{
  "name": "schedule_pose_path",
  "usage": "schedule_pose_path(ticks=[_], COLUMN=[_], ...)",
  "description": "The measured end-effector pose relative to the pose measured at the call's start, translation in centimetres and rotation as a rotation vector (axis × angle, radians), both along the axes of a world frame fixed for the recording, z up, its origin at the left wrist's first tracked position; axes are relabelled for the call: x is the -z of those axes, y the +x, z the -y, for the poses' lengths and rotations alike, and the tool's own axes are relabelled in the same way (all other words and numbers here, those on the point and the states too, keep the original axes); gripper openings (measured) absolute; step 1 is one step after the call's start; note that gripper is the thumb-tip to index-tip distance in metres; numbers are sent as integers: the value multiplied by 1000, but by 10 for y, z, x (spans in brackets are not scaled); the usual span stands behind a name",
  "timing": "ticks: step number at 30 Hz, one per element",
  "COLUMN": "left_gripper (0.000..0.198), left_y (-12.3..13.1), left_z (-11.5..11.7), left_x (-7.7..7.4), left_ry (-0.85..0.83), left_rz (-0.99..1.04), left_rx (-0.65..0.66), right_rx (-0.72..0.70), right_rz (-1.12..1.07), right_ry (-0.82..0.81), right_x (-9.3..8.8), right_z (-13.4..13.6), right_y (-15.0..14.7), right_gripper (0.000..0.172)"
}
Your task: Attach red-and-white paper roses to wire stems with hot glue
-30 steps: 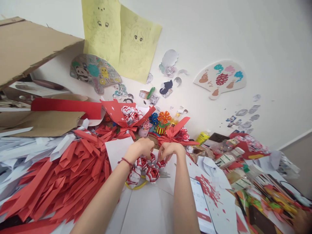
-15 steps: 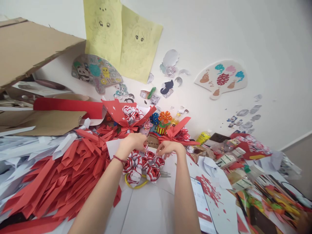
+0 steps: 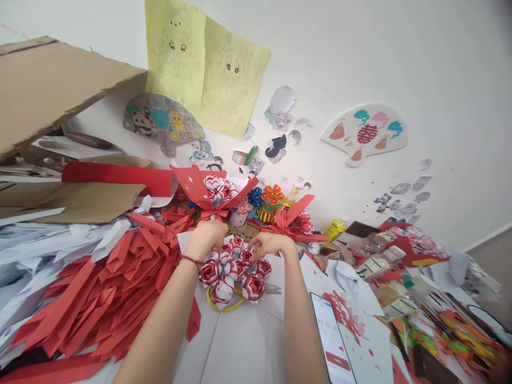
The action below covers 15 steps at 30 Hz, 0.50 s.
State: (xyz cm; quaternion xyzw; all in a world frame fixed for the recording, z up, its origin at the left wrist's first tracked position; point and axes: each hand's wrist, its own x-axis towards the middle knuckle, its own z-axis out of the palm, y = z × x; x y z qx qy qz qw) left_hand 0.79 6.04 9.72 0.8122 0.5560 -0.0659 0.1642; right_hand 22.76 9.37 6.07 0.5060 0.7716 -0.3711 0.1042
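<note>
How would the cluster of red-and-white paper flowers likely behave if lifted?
Probably very light: the paper flowers look folded from thin paper. Likely crushable, since their petals are hollow folds. Several heads bunched together may flop apart.

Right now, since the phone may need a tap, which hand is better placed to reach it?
Likely the right hand: the phone lies beside its forearm, while the left hand sits across the roses, farther away.
</note>
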Motion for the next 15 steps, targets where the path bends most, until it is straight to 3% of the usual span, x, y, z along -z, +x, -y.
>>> schedule_pose_path(ticks=[8, 15], left_gripper=[32, 37], left_y=[9, 4], left_z=[8, 3], left_x=[-11, -6], left_ry=[-32, -77], left_rz=[-71, -40], left_rx=[42, 14], right_rx=[-46, -37], right_rz=[-71, -110], right_ry=[71, 14], right_x=[8, 11], right_z=[-8, -9], right_y=[3, 9], right_gripper=[58, 62])
